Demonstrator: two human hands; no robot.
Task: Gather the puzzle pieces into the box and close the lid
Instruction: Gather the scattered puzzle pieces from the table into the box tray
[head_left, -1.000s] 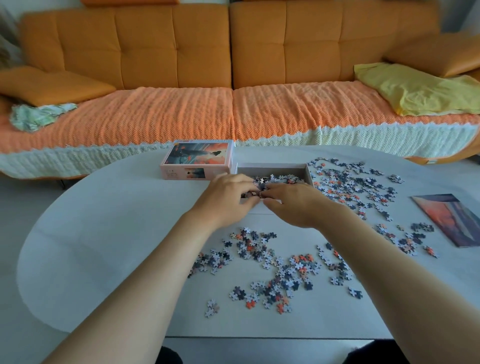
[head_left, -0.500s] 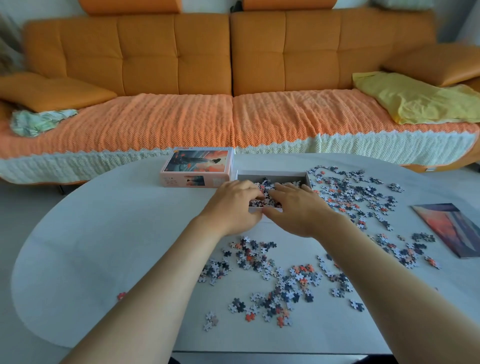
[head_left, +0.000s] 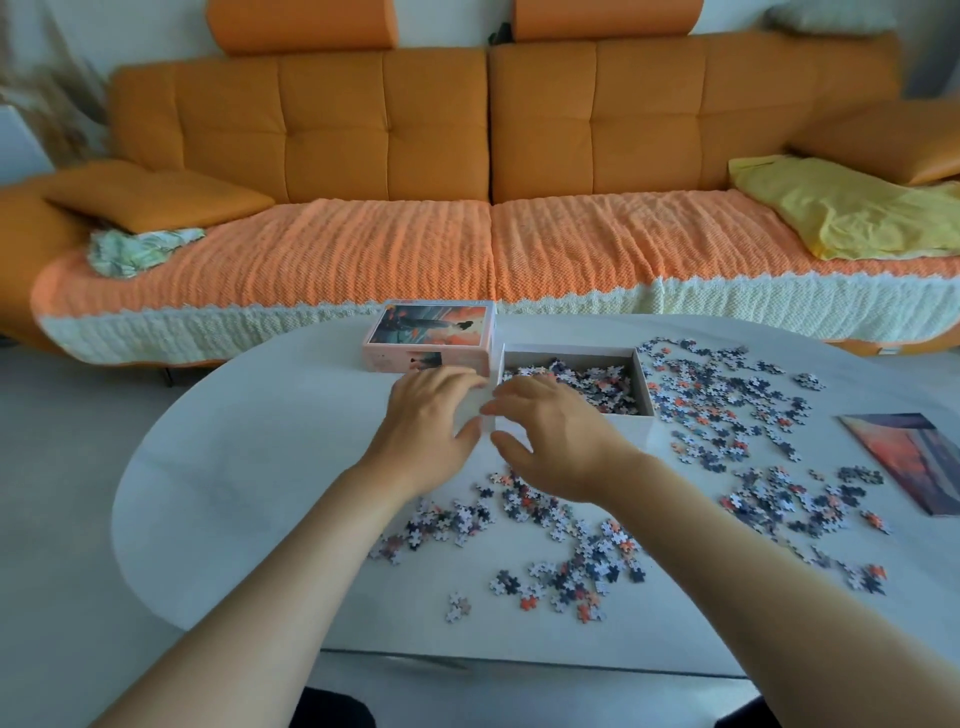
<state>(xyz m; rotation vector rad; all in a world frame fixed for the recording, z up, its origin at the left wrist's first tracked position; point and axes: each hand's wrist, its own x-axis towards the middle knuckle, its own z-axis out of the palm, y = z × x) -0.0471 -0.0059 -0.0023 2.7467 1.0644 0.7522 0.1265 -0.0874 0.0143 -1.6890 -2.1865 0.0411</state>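
Box (head_left: 643, 384) near-left corner hidden behind right hand (head_left: 558, 447)

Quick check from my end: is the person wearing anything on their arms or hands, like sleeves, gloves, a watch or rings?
Nothing shows. The left hand and right hand are bare, with no gloves, rings or watch in view, and both forearms are uncovered right to the bottom edge of the picture. No sleeve cuff, band or marking appears anywhere along them.
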